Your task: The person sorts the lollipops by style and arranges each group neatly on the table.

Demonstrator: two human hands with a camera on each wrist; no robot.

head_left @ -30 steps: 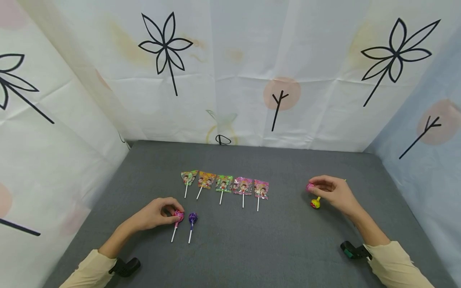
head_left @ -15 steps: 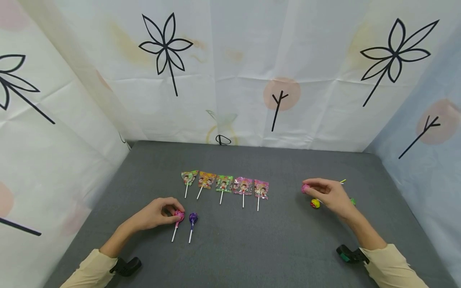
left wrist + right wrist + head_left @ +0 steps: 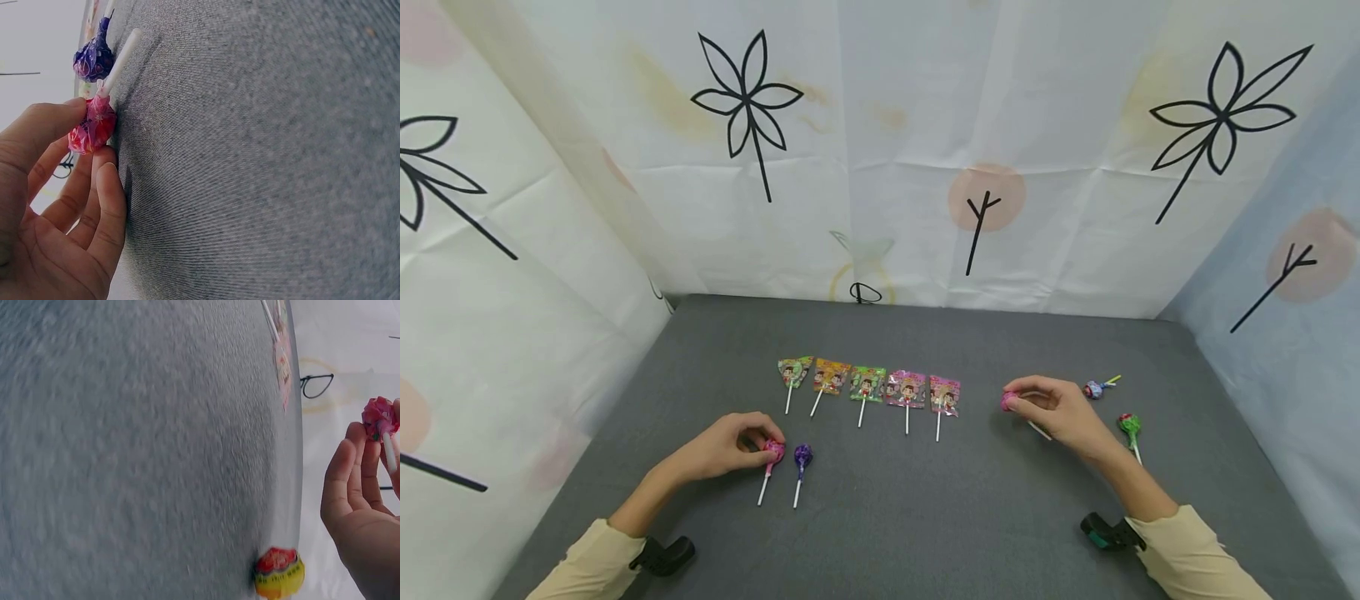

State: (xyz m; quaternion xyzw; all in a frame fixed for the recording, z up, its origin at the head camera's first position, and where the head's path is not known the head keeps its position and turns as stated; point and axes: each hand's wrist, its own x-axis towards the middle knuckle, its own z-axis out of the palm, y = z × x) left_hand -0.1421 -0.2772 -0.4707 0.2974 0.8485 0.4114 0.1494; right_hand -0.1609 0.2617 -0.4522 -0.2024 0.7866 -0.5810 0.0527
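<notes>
Arched low over a ribbed grey table (image 3: 925,517), a person's left hand (image 3: 732,447) pinches a round, pink-wrapped lollipop (image 3: 776,452) toward the left edge, as the right hand (image 3: 1062,413) grips a second pink lollipop (image 3: 1008,402) nearer the right edge; flat, glossy packets (image 3: 867,382) line up toward the far edge.

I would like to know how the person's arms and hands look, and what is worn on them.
The left hand and right hand wear no gloves. The pale beige left sleeve and matching right sleeve stop on the forearms. Near the cuffs are a black rounded left wrist device and a similar right wrist device with a green patch.
</notes>
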